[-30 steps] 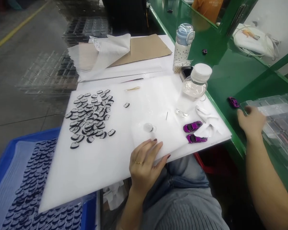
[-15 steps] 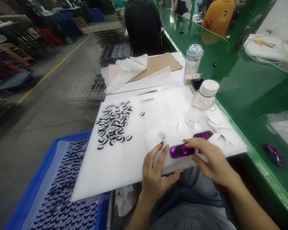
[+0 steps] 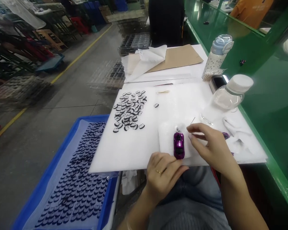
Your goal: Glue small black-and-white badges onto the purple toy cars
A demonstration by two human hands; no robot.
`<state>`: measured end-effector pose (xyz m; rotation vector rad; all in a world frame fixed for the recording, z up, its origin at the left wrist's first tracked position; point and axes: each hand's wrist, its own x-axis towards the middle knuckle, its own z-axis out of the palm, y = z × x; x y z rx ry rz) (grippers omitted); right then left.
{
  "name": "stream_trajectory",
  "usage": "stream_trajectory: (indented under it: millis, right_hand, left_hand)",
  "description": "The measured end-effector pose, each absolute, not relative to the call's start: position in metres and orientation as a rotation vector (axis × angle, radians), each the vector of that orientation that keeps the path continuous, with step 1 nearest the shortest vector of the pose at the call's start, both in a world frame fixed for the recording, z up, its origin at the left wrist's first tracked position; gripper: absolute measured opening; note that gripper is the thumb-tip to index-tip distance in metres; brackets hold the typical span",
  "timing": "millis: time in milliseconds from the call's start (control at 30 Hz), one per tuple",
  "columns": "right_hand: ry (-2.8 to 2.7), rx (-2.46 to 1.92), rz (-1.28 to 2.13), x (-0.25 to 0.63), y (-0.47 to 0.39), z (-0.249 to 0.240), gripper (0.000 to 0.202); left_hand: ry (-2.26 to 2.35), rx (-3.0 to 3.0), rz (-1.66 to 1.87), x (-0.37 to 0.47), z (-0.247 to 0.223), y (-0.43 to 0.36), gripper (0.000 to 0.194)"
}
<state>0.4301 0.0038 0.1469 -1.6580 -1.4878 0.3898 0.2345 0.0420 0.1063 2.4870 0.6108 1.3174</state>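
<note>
A shiny purple toy car (image 3: 179,146) points away from me over a white foam pad at the table's near edge. My left hand (image 3: 162,172), with a ring on one finger, pinches the car's near end between fingers and thumb. To the right of the car, my right hand (image 3: 212,148) hovers with thumb and forefinger a little apart and nothing visible between them. Just beyond its fingertips lies a thin stick (image 3: 193,120). A second purple car (image 3: 226,135) is partly hidden behind my right hand. Many small dark curved pieces (image 3: 128,111) are spread on the left of the white tabletop.
A clear bottle with a white cap (image 3: 240,83), a blue-lidded drinking bottle (image 3: 217,56), cotton swabs (image 3: 212,75) and a phone (image 3: 219,81) stand at the right. A blue tray (image 3: 69,137) of dark pieces sits lower left. The green bench (image 3: 266,105) runs along the right.
The purple car has gone from my right hand to my left and turned to point away from me. My right hand has let go and moved beside the thin stick. The view has shifted left.
</note>
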Motion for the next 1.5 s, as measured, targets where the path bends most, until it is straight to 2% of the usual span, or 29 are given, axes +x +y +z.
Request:
stream_trajectory:
  millis: [100, 233, 367, 433, 467, 567, 667, 1000, 1233, 1500]
  right_hand:
    - [-1.532, -1.572, 0.428, 0.422, 0.017, 0.149, 0.031]
    - [-1.35, -1.293, 0.698, 0.419, 0.02, 0.155, 0.014]
    - [-1.076, -0.935, 0.757, 0.422, 0.002, 0.164, 0.017]
    - [-1.047, -0.82, 0.902, 0.42, -0.004, 0.166, 0.005]
    - [-1.037, -0.784, 0.983, 0.419, -0.004, 0.165, 0.012]
    - [-0.966, -0.748, 1.06, 0.412, 0.0, 0.158, 0.055]
    - [-0.826, -0.711, 1.064, 0.408, 0.007, 0.15, 0.071]
    - [-0.717, -0.501, 1.366, 0.415, 0.014, 0.163, 0.065]
    - [-0.719, -0.411, 1.239, 0.407, 0.014, 0.155, 0.061]
    - [-0.841, -0.632, 1.069, 0.405, 0.007, 0.152, 0.063]
  left_hand:
    - [0.392, 2.396, 1.049, 0.23, 0.119, 0.064, 0.022]
    - [0.267, 2.492, 0.659, 0.229, 0.127, 0.094, 0.05]
    - [0.327, 2.377, 0.716, 0.242, 0.124, 0.095, 0.056]
    - [0.425, 2.286, 0.822, 0.248, 0.123, 0.089, 0.055]
    - [0.468, 2.252, 0.861, 0.25, 0.123, 0.085, 0.053]
    - [0.54, 2.193, 0.944, 0.254, 0.123, 0.079, 0.049]
    - [0.554, 2.159, 0.993, 0.255, 0.121, 0.078, 0.048]
    - [0.544, 2.166, 1.048, 0.259, 0.117, 0.079, 0.044]
    - [0.553, 2.164, 1.025, 0.258, 0.12, 0.079, 0.042]
    - [0.557, 2.161, 1.037, 0.258, 0.12, 0.079, 0.042]
